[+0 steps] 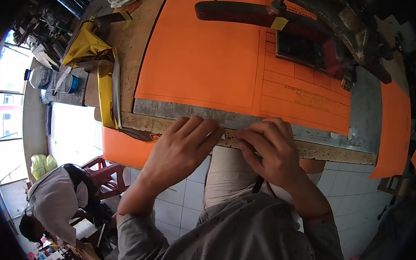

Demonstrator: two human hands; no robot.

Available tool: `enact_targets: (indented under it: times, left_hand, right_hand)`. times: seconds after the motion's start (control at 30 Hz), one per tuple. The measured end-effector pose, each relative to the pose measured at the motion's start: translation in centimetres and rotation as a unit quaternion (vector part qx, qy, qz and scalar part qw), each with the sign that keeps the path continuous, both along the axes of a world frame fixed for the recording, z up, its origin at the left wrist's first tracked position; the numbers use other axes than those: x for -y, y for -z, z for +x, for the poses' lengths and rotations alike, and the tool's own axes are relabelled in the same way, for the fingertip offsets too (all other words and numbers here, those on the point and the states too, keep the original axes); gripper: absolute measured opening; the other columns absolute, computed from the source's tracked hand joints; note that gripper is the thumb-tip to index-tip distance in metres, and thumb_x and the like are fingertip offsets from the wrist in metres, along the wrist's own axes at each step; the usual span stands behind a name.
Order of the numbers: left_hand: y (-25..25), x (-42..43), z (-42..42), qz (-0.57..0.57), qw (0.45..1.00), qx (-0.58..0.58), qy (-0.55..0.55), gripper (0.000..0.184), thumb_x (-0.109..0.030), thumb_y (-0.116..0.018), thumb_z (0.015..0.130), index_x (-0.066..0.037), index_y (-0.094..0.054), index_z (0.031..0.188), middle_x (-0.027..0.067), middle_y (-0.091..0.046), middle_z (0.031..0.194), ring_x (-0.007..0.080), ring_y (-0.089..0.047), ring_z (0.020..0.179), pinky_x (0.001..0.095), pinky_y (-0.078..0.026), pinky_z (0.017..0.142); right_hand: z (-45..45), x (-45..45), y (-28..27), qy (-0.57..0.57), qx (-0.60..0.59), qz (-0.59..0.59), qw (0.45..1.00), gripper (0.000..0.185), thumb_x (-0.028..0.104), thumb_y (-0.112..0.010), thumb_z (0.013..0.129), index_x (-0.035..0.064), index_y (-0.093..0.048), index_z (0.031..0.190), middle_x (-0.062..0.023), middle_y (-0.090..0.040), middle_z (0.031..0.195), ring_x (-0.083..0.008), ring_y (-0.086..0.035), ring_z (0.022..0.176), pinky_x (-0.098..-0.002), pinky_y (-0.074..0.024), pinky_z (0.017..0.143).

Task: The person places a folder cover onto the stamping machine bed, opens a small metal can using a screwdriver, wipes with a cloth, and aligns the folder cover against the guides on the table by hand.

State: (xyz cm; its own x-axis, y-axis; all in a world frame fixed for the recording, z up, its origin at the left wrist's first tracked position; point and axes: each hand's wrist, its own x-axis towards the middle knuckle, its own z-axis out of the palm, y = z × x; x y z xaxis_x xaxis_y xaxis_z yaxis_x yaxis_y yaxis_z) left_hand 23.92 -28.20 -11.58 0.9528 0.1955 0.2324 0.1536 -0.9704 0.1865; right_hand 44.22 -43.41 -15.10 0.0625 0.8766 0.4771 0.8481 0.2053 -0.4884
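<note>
My left hand (185,148) and my right hand (273,152) are close together at the front edge of the worktable (343,154). The fingers of both are curled and pinched; anything between the fingertips is too small to make out. Just beyond them lies a grey metal plate (168,109), its front strip showing. A large orange printed sheet (203,58) lies flat on the plate, with ruled lines and small text on its right part. Over the sheet's right side stands a hand press (349,26) with a long dark red handle (234,10).
Gold foil (88,44) hangs over the table's left side, near a water bottle (40,78). More orange sheets (393,128) hang at the right edge. At lower left, a person (57,196) bends forward beside a red plastic chair (108,176).
</note>
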Motion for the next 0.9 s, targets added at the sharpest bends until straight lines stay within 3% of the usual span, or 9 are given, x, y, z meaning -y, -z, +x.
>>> enact_targets:
  times: [0.07, 0.27, 0.9]
  left_hand:
    - [0.1, -0.8, 0.1, 0.031, 0.998, -0.011, 0.051, 0.031, -0.013, -0.074, 0.092, 0.001, -0.073, 0.120, 0.0067, -0.064, 0.112, 0.0219, -0.066, 0.101, 0.0351, -0.058, 0.086]
    - [1.9, -1.9, 0.5, -0.024, 0.997, -0.019, 0.065, 0.031, -0.019, -0.078, 0.096, 0.001, -0.071, 0.118, 0.0084, -0.061, 0.109, 0.0247, -0.067, 0.102, 0.0387, -0.062, 0.086]
    - [2.3, -2.7, 0.3, -0.062, 0.995, 0.022, 0.078, 0.030, -0.012, -0.085, 0.087, -0.001, -0.072, 0.112, 0.0095, -0.065, 0.112, 0.0276, -0.070, 0.100, 0.0399, -0.063, 0.086]
  right_hand:
    - [0.0, 0.2, 0.2, 0.018, 0.011, 0.008, 1.000, 0.027, 0.012, -0.084, 0.090, 0.0051, -0.078, 0.115, -0.0041, -0.069, 0.109, -0.0253, -0.067, 0.100, -0.0411, -0.0520, 0.087]
    - [-0.1, 0.5, 0.3, 0.021, 0.016, -0.008, 1.000, 0.029, 0.013, -0.085, 0.090, 0.0045, -0.078, 0.117, -0.0047, -0.069, 0.111, -0.0262, -0.067, 0.101, -0.0419, -0.0521, 0.087]
    - [0.3, 0.8, 0.5, 0.009, 0.005, -0.019, 1.000, 0.035, 0.015, -0.086, 0.089, 0.0066, -0.078, 0.122, -0.0034, -0.068, 0.116, -0.0255, -0.065, 0.106, -0.0416, -0.0526, 0.089]
